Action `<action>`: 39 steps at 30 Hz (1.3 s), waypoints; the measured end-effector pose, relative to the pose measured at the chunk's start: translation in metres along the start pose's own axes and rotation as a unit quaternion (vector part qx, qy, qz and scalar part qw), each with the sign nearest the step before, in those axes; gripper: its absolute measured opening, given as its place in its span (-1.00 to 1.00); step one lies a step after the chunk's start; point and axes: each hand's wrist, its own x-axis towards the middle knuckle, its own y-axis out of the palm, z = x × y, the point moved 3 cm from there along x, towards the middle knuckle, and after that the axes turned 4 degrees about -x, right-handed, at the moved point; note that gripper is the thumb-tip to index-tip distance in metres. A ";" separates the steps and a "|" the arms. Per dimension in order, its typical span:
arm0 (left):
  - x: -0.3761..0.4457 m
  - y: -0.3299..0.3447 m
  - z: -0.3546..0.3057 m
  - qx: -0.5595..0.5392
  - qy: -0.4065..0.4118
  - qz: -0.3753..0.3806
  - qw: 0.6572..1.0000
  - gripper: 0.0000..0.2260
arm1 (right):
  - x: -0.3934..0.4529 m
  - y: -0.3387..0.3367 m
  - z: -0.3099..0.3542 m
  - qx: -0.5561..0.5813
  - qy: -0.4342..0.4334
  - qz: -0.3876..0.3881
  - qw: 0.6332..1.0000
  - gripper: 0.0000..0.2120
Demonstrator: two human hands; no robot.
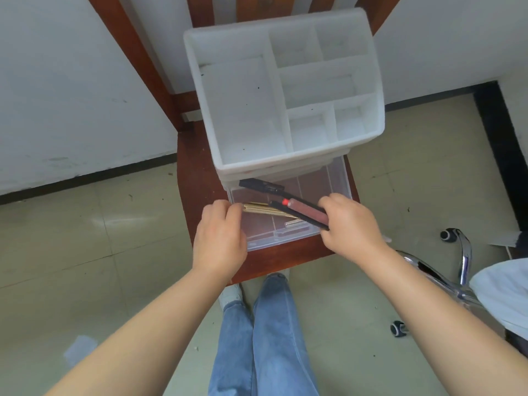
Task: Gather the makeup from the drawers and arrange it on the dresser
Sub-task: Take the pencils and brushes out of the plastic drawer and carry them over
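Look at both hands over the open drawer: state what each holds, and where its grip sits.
Left hand pinches the gold tubes at their left end. Right hand grips the reddish lip gloss tube and a black pencil at their right ends.

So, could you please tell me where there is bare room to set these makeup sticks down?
The white organiser's top compartments are all bare: the large one along its left wall, and the smaller ones to its right. The clear drawer is crowded at the front, where the left hand holds gold tubes and the right hand grips a red gloss tube.
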 end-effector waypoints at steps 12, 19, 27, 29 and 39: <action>0.057 0.032 -0.037 0.226 0.100 0.140 0.959 -0.35 | -0.026 0.080 -0.014 -0.034 -0.025 0.012 0.999 -0.52; 0.074 0.046 -0.034 0.267 0.038 0.201 0.942 -0.10 | -0.010 0.087 -0.010 -0.017 -0.075 -0.032 0.997 -0.59; 0.066 0.047 -0.040 0.293 0.130 0.187 0.928 -0.53 | -0.009 0.086 -0.014 -0.018 -0.087 -0.077 0.993 -0.53; 0.061 0.051 -0.039 0.294 0.112 0.196 0.929 -0.61 | -0.010 0.088 -0.013 -0.015 -0.096 -0.084 0.992 -0.51; 0.063 0.051 -0.041 0.289 0.114 0.163 0.936 -0.71 | -0.008 0.089 -0.022 -0.081 -0.141 -0.143 0.976 -0.58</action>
